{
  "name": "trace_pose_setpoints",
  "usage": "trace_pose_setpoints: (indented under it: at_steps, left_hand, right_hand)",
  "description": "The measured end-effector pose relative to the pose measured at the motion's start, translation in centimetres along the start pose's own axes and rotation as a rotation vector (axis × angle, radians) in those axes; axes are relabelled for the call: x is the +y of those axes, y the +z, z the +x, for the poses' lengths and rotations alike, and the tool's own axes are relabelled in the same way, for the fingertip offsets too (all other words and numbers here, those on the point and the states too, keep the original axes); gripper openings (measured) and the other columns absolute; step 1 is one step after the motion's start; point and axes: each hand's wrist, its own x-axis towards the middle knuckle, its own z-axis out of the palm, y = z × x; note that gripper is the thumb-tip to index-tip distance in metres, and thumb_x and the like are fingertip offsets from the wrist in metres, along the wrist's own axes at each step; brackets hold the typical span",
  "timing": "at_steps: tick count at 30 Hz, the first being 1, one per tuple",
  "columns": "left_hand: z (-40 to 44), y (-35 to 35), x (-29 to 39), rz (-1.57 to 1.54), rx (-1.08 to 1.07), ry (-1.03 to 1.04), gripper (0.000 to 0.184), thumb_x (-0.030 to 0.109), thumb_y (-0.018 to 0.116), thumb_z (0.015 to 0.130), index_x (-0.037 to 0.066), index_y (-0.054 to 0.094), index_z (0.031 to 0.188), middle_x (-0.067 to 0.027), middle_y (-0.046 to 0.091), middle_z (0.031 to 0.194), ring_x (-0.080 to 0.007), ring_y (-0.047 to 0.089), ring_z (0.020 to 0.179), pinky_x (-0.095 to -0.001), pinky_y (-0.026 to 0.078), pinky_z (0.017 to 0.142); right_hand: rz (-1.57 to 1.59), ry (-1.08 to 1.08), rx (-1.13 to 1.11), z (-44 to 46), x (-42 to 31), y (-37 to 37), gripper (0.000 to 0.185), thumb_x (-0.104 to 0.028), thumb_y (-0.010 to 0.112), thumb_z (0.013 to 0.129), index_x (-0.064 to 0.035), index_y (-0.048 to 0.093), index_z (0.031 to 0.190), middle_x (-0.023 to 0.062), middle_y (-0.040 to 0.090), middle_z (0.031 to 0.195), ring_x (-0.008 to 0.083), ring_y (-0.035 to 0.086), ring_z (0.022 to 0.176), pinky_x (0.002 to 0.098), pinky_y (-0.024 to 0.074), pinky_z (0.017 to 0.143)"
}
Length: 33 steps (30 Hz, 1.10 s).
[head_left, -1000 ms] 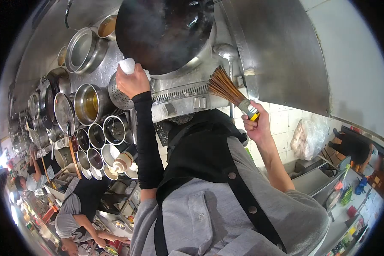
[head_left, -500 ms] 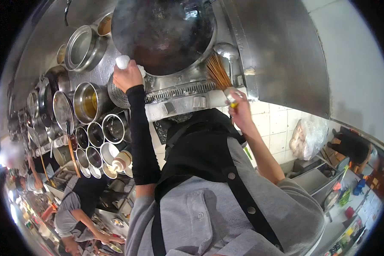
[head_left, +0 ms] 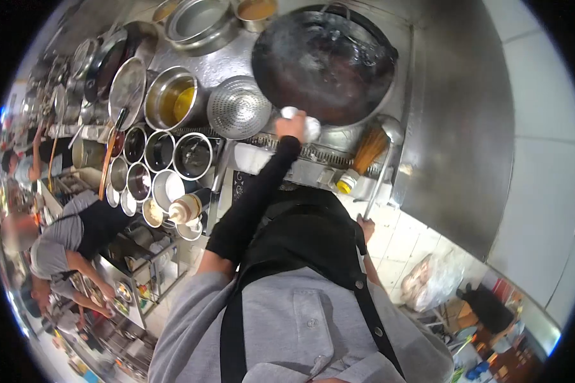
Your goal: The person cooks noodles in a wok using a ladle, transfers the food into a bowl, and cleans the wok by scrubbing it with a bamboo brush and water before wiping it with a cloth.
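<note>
My left hand (head_left: 291, 126), in a black sleeve, is closed round a folded white cloth (head_left: 311, 129) against the near rim of the wok (head_left: 326, 83). The wok is large and dark, and steam rises from its wet inside. Low on the right, my right hand (head_left: 366, 227) is closed at the end of the long handle of a ladle (head_left: 393, 131), whose bowl rests beside the wok. A bamboo wok brush (head_left: 367, 153) with a yellow-ended grip lies between the ladle and the wok, apart from both hands.
Left of the wok are a perforated strainer (head_left: 239, 107), a pot of yellow oil (head_left: 172, 102) and several seasoning containers (head_left: 193, 156). A squeeze bottle (head_left: 185, 209) stands near them. A steel panel (head_left: 457, 134) bounds the right side. Another person (head_left: 76, 236) works at the lower left.
My right hand has let go of the wok brush, which now lies by the wok, and has taken the ladle's handle. The view has shifted; my left hand stays at the wok's rim.
</note>
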Motion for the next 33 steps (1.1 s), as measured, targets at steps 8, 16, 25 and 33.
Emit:
trace_pose_setpoints:
  at_steps: [8, 16, 25, 33]
  left_hand:
    - [6.7, -1.4, -4.4, -0.572, -0.968, -0.419, 0.053, 0.058, 0.061, 0.099, 0.014, 0.066, 0.128, -0.0015, 0.071, 0.102, -0.0188, 0.067, 0.091, -0.0511, 0.054, 0.075]
    - [4.2, -14.3, -13.0, 0.431, -0.218, 0.325, 0.071, 0.032, 0.08, 0.083, -0.004, 0.052, 0.137, -0.0305, 0.064, 0.123, -0.0471, 0.058, 0.12, -0.0513, 0.047, 0.103]
    - [0.7, -16.3, -15.2, 0.4, -0.09, 0.394, 0.107, 0.049, 0.079, 0.085, 0.005, 0.021, 0.163, -0.0317, 0.034, 0.155, -0.0527, 0.035, 0.142, -0.0578, 0.032, 0.117]
    - [-7.2, -30.2, -26.5, 0.607, -0.569, -0.199, 0.088, 0.08, 0.043, 0.093, 0.019, 0.045, 0.156, -0.0223, 0.045, 0.158, -0.0455, 0.04, 0.146, -0.0562, 0.035, 0.119]
  right_hand:
    - [0.45, 0.046, -0.294, -1.4, -14.0, -14.8, 0.037, -0.024, 0.069, 0.098, 0.0011, 0.052, 0.076, 0.0028, 0.048, 0.05, 0.0109, 0.045, 0.038, 0.0316, 0.0325, 0.036]
    - [0.448, -0.588, -0.554, 1.6, -43.9, -14.8, 0.038, -0.007, 0.066, 0.095, -0.0027, 0.061, 0.133, 0.0052, 0.058, 0.056, 0.0148, 0.057, 0.039, 0.0339, 0.0439, 0.038]
    - [0.109, -0.921, -0.541, 4.1, -75.8, 3.8, 0.02, -0.005, 0.057, 0.081, 0.0106, 0.065, 0.071, 0.0194, 0.067, 0.059, 0.0314, 0.071, 0.052, 0.0437, 0.0565, 0.051]
    - [0.708, -0.283, -1.188, 6.3, -83.5, 12.0, 0.018, 0.002, 0.063, 0.085, 0.0024, 0.062, 0.067, 0.0112, 0.061, 0.059, 0.0173, 0.057, 0.048, 0.0342, 0.0479, 0.047]
